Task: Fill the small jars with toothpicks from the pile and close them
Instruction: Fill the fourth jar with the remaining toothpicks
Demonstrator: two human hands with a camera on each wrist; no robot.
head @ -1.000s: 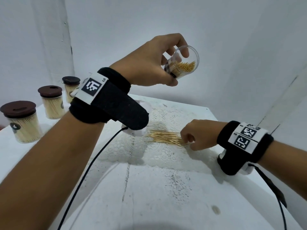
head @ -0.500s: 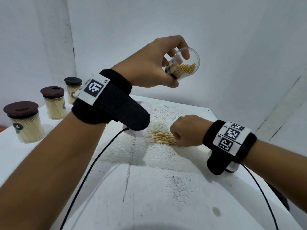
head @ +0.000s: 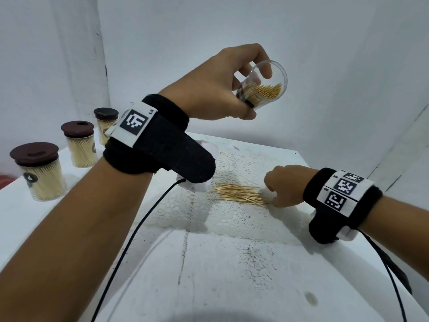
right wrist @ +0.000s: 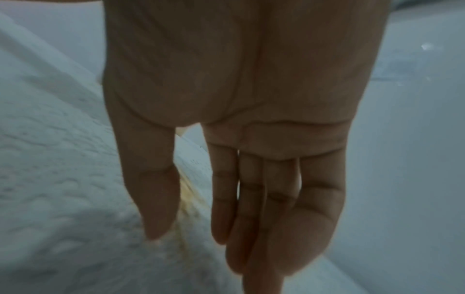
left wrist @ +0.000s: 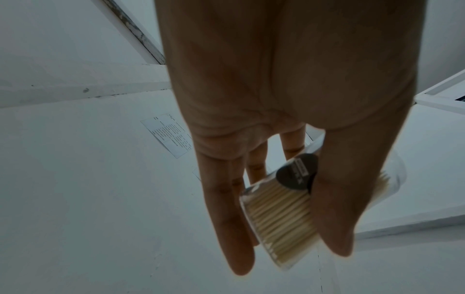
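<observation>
Above table (head: 209,263), left hand (head: 216,89) grips open jar (head: 264,86); right hand (head: 284,185) at toothpick pile (head: 239,194), fingers seemingly loose, pinching nothing.

White, tan and dark brown are dominating the scene.

The surface (head: 209,263) is showing white with dark speckles and a lace-patterned white mat (head: 232,217); the toothpick pile (head: 239,194) is glowing pale tan. The clear jar (head: 267,87) is showing golden toothpicks and a black label (left wrist: 297,171). Three jars (head: 44,180) are wearing dark brown lids (head: 34,153). Black wristbands (head: 162,147) are carrying black-and-white square-patterned tags (head: 133,122).
</observation>
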